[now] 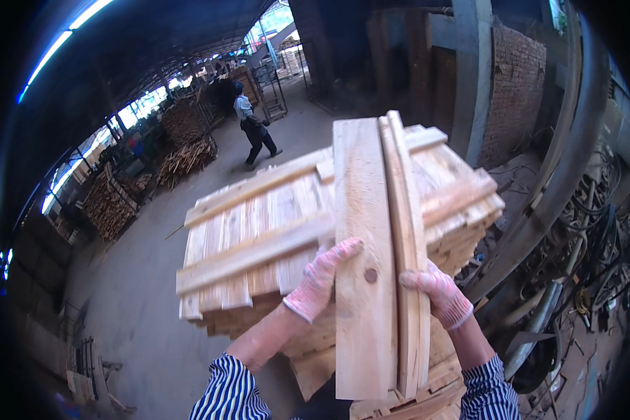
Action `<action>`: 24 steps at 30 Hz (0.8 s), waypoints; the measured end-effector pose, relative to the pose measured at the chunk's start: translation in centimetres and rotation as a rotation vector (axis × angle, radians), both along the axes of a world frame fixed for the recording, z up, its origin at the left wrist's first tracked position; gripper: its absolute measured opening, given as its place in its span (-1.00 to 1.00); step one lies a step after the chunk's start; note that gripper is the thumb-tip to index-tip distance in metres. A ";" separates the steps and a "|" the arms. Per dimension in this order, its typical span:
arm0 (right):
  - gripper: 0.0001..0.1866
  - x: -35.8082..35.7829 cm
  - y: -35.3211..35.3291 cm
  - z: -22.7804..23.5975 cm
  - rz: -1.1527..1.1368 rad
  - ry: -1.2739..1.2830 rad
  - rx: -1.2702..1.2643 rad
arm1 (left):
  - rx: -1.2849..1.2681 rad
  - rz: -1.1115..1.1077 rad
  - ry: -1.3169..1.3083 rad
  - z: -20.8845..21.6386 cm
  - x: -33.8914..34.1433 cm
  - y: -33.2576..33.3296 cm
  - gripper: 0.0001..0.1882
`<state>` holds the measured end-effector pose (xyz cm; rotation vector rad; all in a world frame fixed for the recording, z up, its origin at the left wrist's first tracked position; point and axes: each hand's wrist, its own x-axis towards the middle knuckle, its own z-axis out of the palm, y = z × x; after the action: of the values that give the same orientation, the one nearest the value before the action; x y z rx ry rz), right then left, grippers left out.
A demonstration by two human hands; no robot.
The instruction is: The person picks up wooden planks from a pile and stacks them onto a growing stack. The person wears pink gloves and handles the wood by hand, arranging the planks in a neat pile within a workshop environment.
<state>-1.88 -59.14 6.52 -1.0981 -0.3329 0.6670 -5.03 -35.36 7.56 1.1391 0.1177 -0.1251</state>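
Note:
Between my hands I hold several wooden boards [360,185] side by side, their long sides running away from me. My left hand [322,278], in a pinkish knitted glove, grips the wide left board, thumb on its face near a dark knot. My right hand [437,294], gloved alike, closes around the narrower boards [407,231] on the right, thumb on top. Beneath and beyond them is a large stack of planks [241,283], with crosswise strips [259,248] lying over its top layer. The fingers under the boards are hidden.
A person [252,126] stands on the concrete floor [140,280] beyond the stack. Wood piles [108,203] line the left side. To my right are a curved metal beam [539,231], tangled cables and pipes [595,231], and a brick wall [514,87].

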 end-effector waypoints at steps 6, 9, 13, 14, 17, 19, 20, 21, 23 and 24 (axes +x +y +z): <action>-0.46 15.2 6.2 5.5 0.040 0.151 -0.123 | -0.040 0.155 0.117 5.2 12.7 4.2 -0.57; -0.62 23.7 6.3 5.0 0.104 0.212 -0.234 | -0.188 0.151 0.136 3.7 19.9 4.9 -0.57; -0.50 29.8 7.9 3.3 0.046 -0.055 -0.631 | -0.214 0.189 0.287 2.3 25.5 4.8 -0.51; -0.26 28.0 9.1 5.0 -0.029 -0.158 -0.772 | -0.207 0.204 0.306 1.4 25.2 6.0 -0.50; 0.18 28.9 7.7 1.0 -0.101 -0.222 -0.691 | -0.208 0.190 0.356 1.5 25.1 6.0 -0.49; 0.26 29.8 7.0 0.0 -0.086 -0.187 -0.725 | -0.192 0.182 0.408 2.9 25.4 5.2 -0.48; 0.30 30.1 7.0 -0.2 -0.073 -0.178 -0.733 | -0.192 0.192 0.403 2.8 25.6 5.3 -0.49; 0.30 30.1 6.9 -0.4 -0.068 -0.168 -0.683 | -0.192 0.201 0.396 2.6 25.5 5.1 -0.49; 0.28 29.4 7.1 0.2 -0.048 -0.141 -0.577 | -0.169 0.213 0.395 2.5 25.2 5.8 -0.49; 0.29 29.0 7.5 1.1 -0.069 -0.250 -0.768 | -0.151 0.213 0.395 2.8 24.8 6.6 -0.49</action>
<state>27.11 -51.68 7.64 -1.9266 -0.2516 0.6071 19.80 -28.74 10.36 0.9341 0.5700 -0.1660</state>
